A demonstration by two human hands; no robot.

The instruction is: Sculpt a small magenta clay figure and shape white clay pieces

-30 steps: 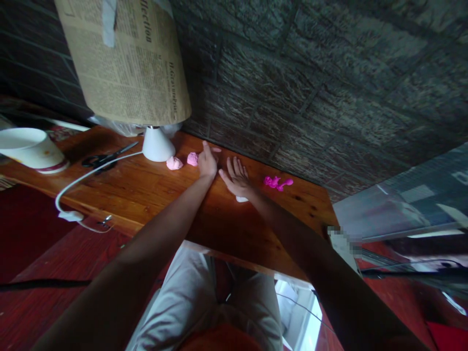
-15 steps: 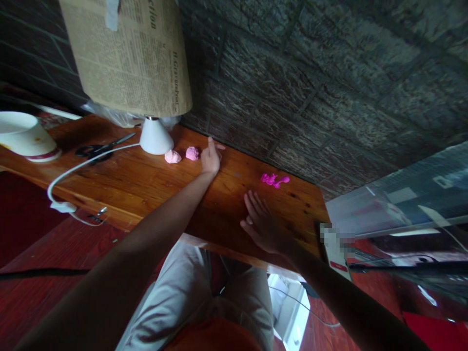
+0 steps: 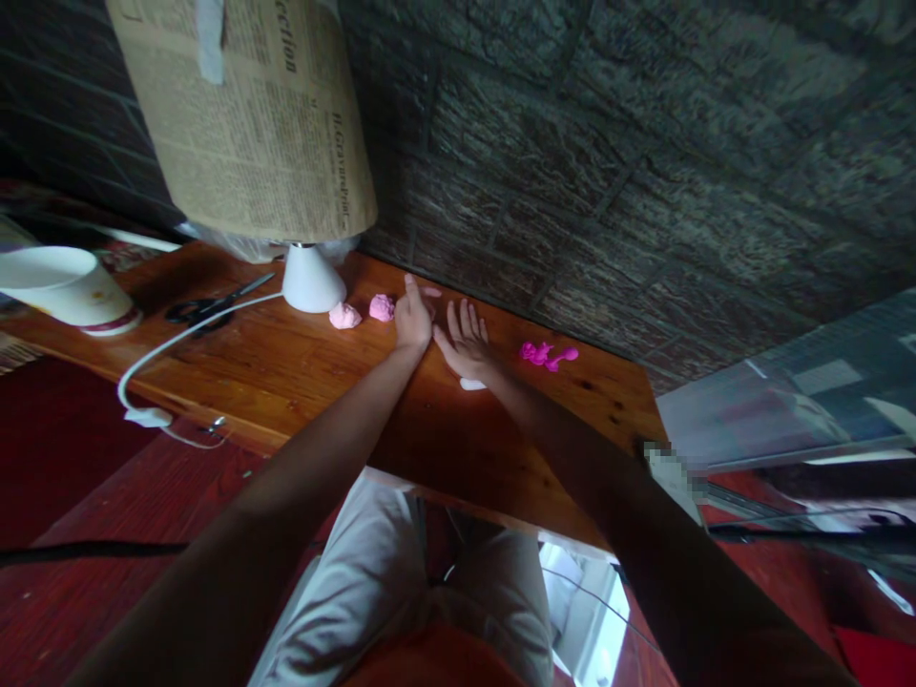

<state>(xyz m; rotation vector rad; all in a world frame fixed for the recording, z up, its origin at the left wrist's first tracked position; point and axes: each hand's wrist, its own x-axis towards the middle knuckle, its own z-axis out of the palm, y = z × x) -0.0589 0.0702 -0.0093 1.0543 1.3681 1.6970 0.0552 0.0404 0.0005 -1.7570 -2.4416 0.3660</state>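
My left hand [image 3: 414, 317] rests on the wooden tabletop near the wall, a finger stretched out; whether anything lies under its palm is hidden. Right beside it, almost touching, my right hand [image 3: 465, 345] lies palm down with fingers spread. A small white piece [image 3: 472, 385] shows from beneath the heel of that hand; its kind is unclear. To the left of my left hand sit a pink crumpled lump [image 3: 382, 307], like modelling clay, and a paler pink lump [image 3: 344, 316]. A bright magenta, clay-like squiggly shape [image 3: 548, 356] lies to the right of my right hand.
A lamp with a newsprint shade [image 3: 250, 134] and white base [image 3: 312, 280] stands at the left. Black scissors [image 3: 215, 303], a white cord [image 3: 176, 336] and a paper cup [image 3: 68, 288] lie further left. The brick wall [image 3: 572, 191] borders the table's back.
My right hand has moved left and toward the wall, up beside my left hand. A white piece now shows under it. My left hand has stayed in about the same place.
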